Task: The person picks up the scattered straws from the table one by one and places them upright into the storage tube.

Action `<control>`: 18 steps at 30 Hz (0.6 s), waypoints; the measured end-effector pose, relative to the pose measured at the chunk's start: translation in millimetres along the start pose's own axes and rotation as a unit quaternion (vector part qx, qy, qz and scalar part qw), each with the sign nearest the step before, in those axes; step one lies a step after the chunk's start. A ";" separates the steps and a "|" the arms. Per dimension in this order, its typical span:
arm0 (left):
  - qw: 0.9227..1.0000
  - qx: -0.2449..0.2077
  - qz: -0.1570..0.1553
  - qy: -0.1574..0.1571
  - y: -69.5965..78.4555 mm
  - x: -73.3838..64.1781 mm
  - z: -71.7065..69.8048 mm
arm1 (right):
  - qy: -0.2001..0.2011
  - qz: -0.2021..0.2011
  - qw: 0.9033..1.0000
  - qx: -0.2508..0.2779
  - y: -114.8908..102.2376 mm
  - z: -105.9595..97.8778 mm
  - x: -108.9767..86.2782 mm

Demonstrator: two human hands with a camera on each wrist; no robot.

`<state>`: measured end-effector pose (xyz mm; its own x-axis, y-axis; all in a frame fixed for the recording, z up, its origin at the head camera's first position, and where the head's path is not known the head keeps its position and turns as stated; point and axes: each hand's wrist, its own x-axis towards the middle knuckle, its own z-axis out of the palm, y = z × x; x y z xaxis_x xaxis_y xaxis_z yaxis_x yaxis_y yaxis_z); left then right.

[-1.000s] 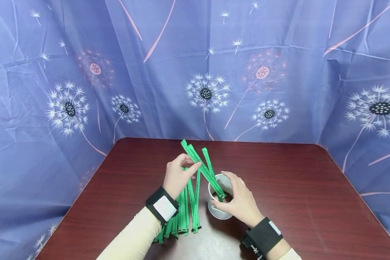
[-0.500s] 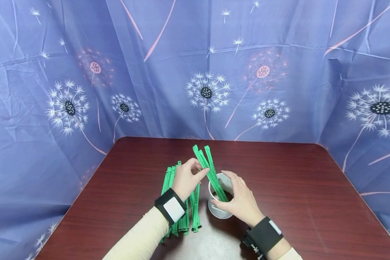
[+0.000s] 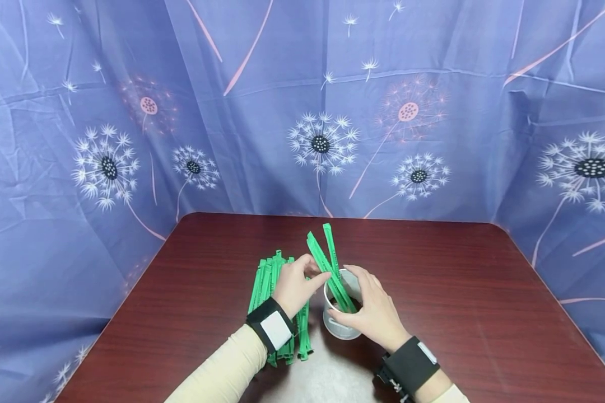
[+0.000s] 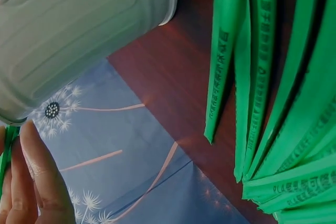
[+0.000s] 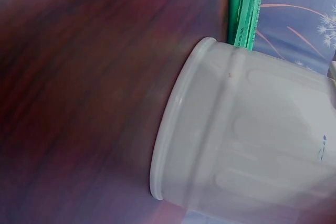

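Aslant, green sticks, in left hand

A table with a dark red-brown wood grain fills the lower half of the head view, its 2 far corners rounded. A pale sheen shows on its surface at the lower centre of the frame. Just right of the lower centre, a whitish ribbed cup stands upright on the wood. Left of it lie slim green packets, side by side and partly overlapping, running from near to far. In the left wrist view, these spread down the right side, dark print along them.
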<state>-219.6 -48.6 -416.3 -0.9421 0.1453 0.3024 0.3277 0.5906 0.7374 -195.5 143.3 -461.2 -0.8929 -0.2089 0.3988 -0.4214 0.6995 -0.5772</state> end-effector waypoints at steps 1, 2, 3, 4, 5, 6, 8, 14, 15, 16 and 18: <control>1.000 0.000 0.001 -0.002 -0.1 -0.1 0.3 | 0.001 -0.001 1.000 0.000 0.0 -0.5 -0.1; 1.000 -0.001 0.002 -0.003 -0.4 -0.2 0.5 | 0.001 -0.001 1.000 0.000 -0.1 -0.9 -0.2; 1.000 -0.001 0.003 -0.005 -0.7 -0.4 0.7 | 0.002 -0.002 1.000 0.000 -0.3 -1.3 -0.3; 1.000 -0.002 0.004 -0.007 -1.2 -0.6 0.7 | 0.001 -0.002 1.000 -0.001 -0.1 -1.4 -0.4; 1.000 -0.003 0.005 -0.008 -2.1 -0.7 0.9 | 0.002 -0.003 1.000 -0.001 -0.2 -1.6 -0.5; 1.000 -0.005 0.005 -0.011 -3.0 -0.8 0.9 | 0.002 -0.003 1.000 0.000 -0.4 -1.8 -0.6; 1.000 -0.013 0.001 -0.018 -6.1 -0.9 1.1 | 0.001 -0.003 1.000 -0.001 -0.4 -1.9 -0.7; 0.997 -0.035 -0.051 -0.042 -24.6 -0.4 -1.5 | 0.002 -0.001 1.000 0.000 -0.3 -1.9 -0.3; 0.997 -0.036 -0.061 -0.043 -28.3 -0.3 -2.6 | 0.002 -0.001 1.000 0.001 -0.3 -1.7 -0.3; 0.996 -0.034 -0.069 -0.042 -32.2 -0.1 -3.6 | 0.002 0.000 1.000 0.001 -0.3 -1.6 -0.2; 0.996 -0.023 -0.077 -0.033 -39.6 0.4 -6.2 | -0.001 0.001 1.000 0.002 -0.4 -1.3 0.0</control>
<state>-232.5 -76.8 -441.6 -0.9837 0.1073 0.1443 0.1798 0.5738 0.7990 -195.2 144.0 -460.0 -0.8943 -0.2088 0.3957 -0.4198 0.6975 -0.5808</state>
